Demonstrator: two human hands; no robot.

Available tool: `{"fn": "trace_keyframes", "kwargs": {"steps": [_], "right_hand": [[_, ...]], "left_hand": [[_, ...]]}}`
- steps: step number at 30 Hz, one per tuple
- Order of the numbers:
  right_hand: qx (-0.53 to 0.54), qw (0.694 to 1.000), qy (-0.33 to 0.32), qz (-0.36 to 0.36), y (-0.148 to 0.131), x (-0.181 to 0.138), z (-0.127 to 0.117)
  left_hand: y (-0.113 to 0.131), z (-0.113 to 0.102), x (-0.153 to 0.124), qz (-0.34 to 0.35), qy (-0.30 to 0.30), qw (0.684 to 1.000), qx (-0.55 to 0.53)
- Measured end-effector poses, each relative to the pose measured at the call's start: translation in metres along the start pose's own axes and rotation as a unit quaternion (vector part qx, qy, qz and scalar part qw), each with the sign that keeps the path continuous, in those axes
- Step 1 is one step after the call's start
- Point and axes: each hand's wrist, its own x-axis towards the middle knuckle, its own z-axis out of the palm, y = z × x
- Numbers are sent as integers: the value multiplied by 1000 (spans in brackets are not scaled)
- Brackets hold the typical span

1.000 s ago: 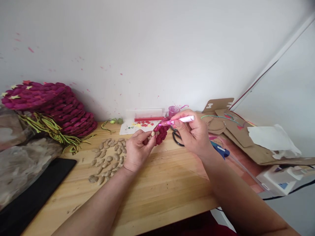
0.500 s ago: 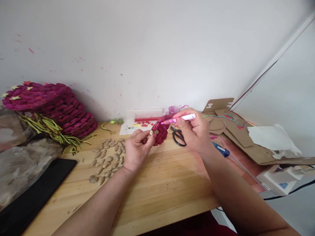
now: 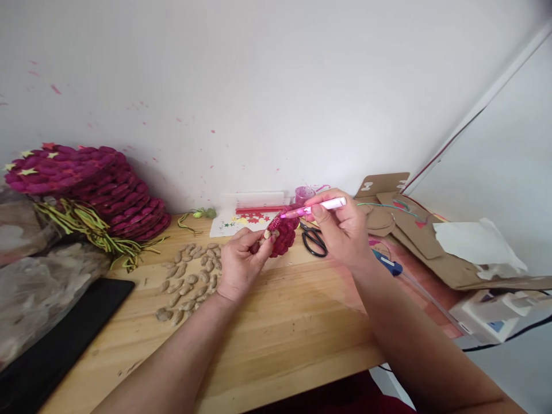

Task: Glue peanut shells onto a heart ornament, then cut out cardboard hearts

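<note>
My left hand [image 3: 241,260] is closed on the edge of a round piece made of magenta-painted peanuts [image 3: 285,238]. Pale, unpainted peanut shell shows by its thumb and fingertips. In my right hand [image 3: 345,227] is a white marker [image 3: 330,204] with a pink tip, pinched between thumb and fingers. Its tip meets, or nearly meets, the upper side of the peanut piece. Loose unpainted peanuts [image 3: 190,282] lie on the wooden table left of my left hand. Black-handled scissors [image 3: 314,241] rest just below my right hand, partly covered by it.
At the left stand stacked magenta peanut pieces [image 3: 107,190] with stars and yellow-green cords [image 3: 90,227], beside plastic bags [image 3: 56,287] and a black slab [image 3: 73,339]. Behind lie paper [image 3: 219,227] with small stars and a purple cup [image 3: 304,194]. Cardboard [image 3: 414,241] and a blue-handled tool [image 3: 388,263] are right.
The marker and my right hand have shifted very slightly, and the peanut piece has turned a little in my left hand. Both grips stay the same.
</note>
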Motion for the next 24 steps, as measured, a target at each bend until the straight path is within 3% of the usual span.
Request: {"fn": "trace_keyframes", "kwargs": {"steps": [12,24], "right_hand": [[11,1000,-12,-11,0,-1,3],[12,1000,-12,-5,2,-2,5]], "left_hand": [[-1,0,-2,12,1,1000,-9],[1,1,-1,-39,-13,998,-45]]}}
